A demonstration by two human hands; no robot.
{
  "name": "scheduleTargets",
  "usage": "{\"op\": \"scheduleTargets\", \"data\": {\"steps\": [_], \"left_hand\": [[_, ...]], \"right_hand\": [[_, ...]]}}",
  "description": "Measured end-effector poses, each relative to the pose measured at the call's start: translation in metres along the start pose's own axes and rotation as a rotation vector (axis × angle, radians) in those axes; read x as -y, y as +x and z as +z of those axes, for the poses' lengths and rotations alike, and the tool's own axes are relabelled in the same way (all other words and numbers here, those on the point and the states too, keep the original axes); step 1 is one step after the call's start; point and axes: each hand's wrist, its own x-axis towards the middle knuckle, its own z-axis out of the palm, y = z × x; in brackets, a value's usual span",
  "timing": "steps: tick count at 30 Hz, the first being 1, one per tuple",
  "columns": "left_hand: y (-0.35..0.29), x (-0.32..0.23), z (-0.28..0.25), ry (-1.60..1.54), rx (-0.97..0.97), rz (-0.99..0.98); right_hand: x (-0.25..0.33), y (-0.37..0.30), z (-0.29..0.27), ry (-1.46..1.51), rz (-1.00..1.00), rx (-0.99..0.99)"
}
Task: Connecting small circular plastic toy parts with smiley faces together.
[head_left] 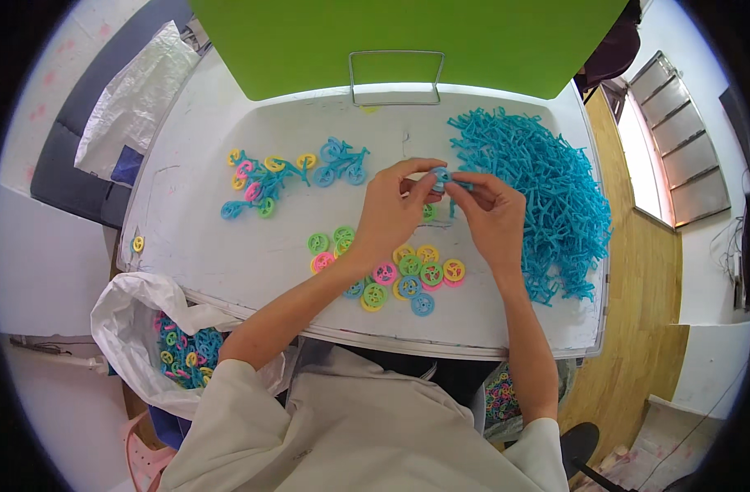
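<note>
Above the middle of the white table, my hands meet at a small blue toy wheel (441, 175). My left hand (391, 209) pinches the wheel from the left. My right hand (494, 215) is closed on a teal plastic frame piece (465, 186), mostly hidden by the fingers and set against the wheel. Below my hands lie loose wheels (409, 265) in green, yellow, pink and blue. A large heap of teal frame pieces (539, 197) spreads to the right of my right hand. To the left lie frames with wheels fitted (264, 180), and a blue-wheeled cluster (340, 161).
A green board (408, 45) with a metal wire stand (395, 103) rises at the table's (195, 238) far edge. A white sack (133, 307) of wheeled pieces hangs at the near left. Another bag (506, 402) of coloured parts sits below the near right edge. One yellow wheel (138, 243) lies far left.
</note>
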Motion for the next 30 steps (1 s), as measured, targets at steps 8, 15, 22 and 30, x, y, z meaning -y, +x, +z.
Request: {"op": "scheduleTargets", "data": {"steps": [8,15,22,30], "left_hand": [[0.008,-0.01,-0.017,-0.324,0.048,-0.124],[0.013,0.0,-0.018,-0.376,0.241,-0.282],[0.015,-0.001,-0.026,-0.329,0.377,-0.45],[0.019,-0.041,-0.064,0.786,0.487,-0.034]], "right_hand": [[0.019,0.004,-0.017,0.161,-0.025,0.204],[0.007,0.004,-0.02,0.045,-0.18,0.361],[0.01,0.002,-0.025,0.158,-0.115,0.481],[0.007,0.007,-0.024,-0.015,0.01,0.082]]}}
